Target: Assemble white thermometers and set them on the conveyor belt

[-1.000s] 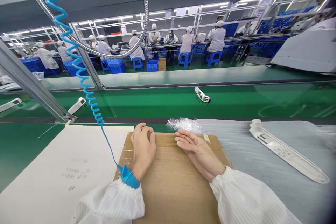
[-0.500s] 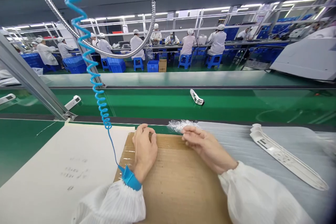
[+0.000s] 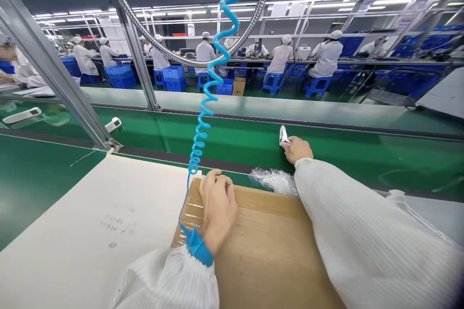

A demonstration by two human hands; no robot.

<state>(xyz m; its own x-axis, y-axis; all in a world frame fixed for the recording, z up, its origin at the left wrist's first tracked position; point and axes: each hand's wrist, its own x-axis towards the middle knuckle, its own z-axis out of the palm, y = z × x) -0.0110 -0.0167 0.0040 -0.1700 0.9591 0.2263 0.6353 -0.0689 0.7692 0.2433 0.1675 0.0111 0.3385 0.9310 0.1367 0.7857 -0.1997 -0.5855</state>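
Note:
My right hand [image 3: 297, 149] is stretched far out over the green conveyor belt [image 3: 362, 154] and its fingers are closed on a small white plastic part [image 3: 282, 135] lying there. My left hand [image 3: 217, 207] rests with curled fingers on the far edge of a brown cardboard sheet [image 3: 268, 256] in front of me. A blue wrist strap [image 3: 197, 246] sits on my left wrist, and its coiled blue cord [image 3: 206, 106] rises upward. A crumpled clear plastic bag [image 3: 273, 179] lies at the cardboard's far edge, just under my right sleeve.
A white sheet [image 3: 83, 231] covers the bench on the left. Two more white parts [image 3: 113, 124] [image 3: 21, 115] ride the belt at left. A slanted metal post [image 3: 61, 77] and a flexible metal hose [image 3: 163, 43] stand ahead. Several workers in white sit at far benches.
My right hand left the plastic bag, reached forward onto the belt and closed on the white part. My left hand stayed on the cardboard. The view shifted right.

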